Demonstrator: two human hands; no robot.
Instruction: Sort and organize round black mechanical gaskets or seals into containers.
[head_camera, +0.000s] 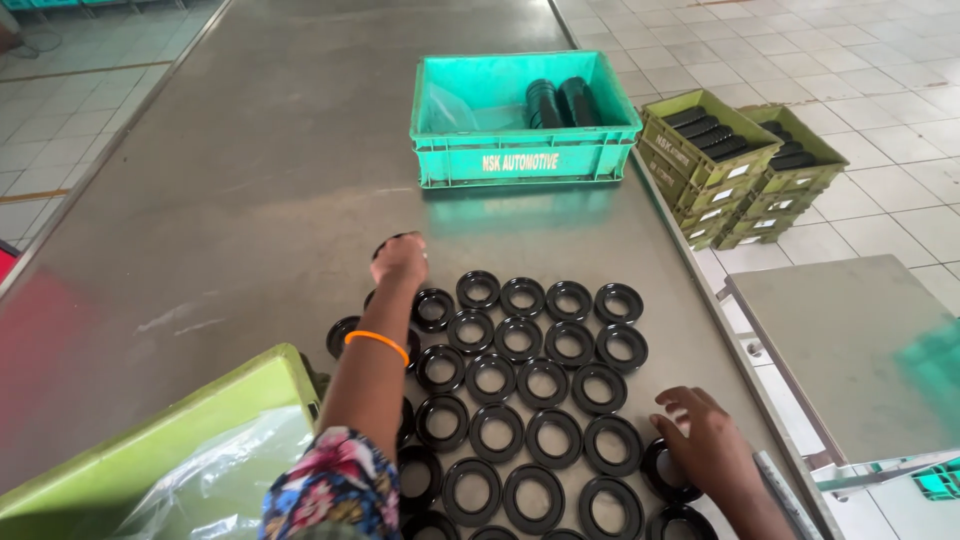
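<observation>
Head camera, looking down: a person sorts black rubber rings (540, 385) into neat rows on a steel table (250, 180), each ring lying flat with its hollow up, touching or just beside its neighbours so the grid reads at a glance. The left hand (400, 260), wrist circled by an orange band (377, 340), reaches to the far left corner of the grid, fingers closed over a single ring (390, 240) at the table surface. The right hand (700, 440) rests loosely on a near-right ring (665, 470), fingers spread and pressing rather than clenched. A teal crate (525, 120) with stacked rings stands far beyond the rows, well apart. A green bin (150, 440) lined with clear plastic sits at the near left, beside the forearm. Olive crates (735, 165) wait on the tiled floor, off the right edge. Open steel lies to the left and far of the grid; on the right, the outermost rings sit near the table edge.
</observation>
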